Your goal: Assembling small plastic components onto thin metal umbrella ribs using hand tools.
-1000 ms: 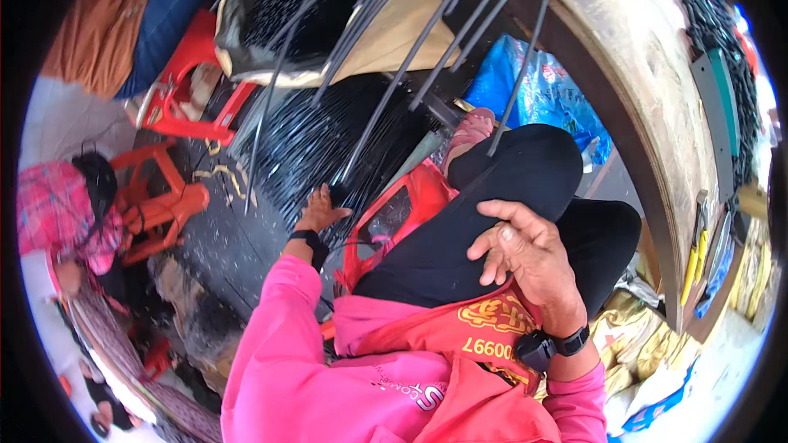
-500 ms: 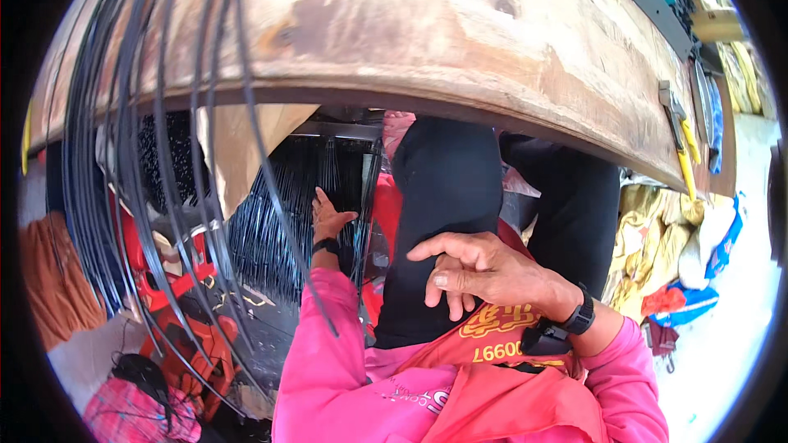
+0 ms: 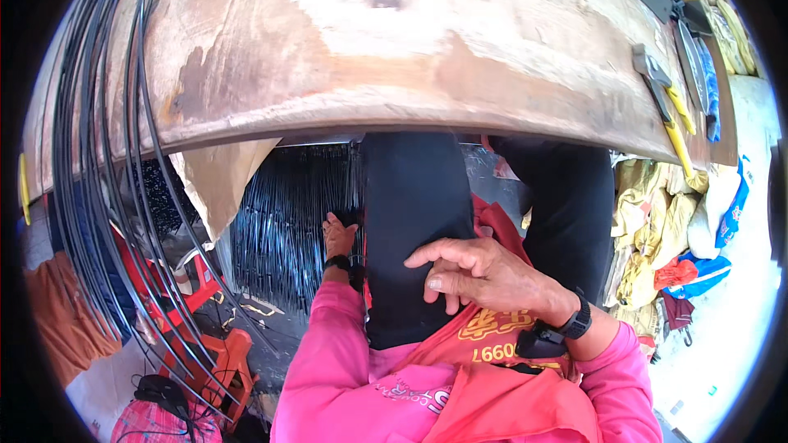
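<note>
My left hand reaches down beside my left leg to the right edge of a wide bundle of thin, glossy black cable-like strands under the table. Its thumb stands apart, but the fingers look bent and partly hidden against the dark strands, so a grip cannot be made out. Over my lap, my right hand is held with the index finger stretched and the other fingers loosely curled; nothing is in it. More long black strands hang over the table's left end, away from both hands.
The worn wooden table spans the top, its front edge above my legs. A hammer-like tool and yellow-handled pliers lie at its right end. Red-orange plastic stools stand lower left. Yellowish cloth or sacks are heaped at right.
My left hand, earlier spread against the strands, is now lower at the bundle's right edge with fingers more bent. My view has shifted left and the hanging strands sit farther left. The right hand barely changes.
</note>
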### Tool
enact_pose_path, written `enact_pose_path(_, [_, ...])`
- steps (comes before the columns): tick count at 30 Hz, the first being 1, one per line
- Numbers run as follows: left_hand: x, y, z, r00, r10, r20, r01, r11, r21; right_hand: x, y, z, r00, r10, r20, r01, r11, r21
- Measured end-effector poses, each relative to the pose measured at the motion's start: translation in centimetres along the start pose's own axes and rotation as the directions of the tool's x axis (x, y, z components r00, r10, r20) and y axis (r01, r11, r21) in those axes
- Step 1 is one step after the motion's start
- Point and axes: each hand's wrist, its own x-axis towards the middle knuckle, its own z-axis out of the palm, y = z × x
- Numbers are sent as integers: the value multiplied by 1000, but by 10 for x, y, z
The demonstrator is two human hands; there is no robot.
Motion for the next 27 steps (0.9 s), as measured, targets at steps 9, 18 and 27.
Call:
enact_pose_path(9, [35,19,-33,959,278,-46,-282,936,-211,-48,37,5,912,-340,-230,231,889,-396])
enact_pose_path(18, [-90,193,-197,901,430,-52,-305,546,-780,-198,87,-8,752,-291,-591,186,954,-234])
enact_pose_path(27, [-151,271,-252,729,664,-167,-599,500,-625,-223,115,-29,699,-280,-658,253,958,-139])
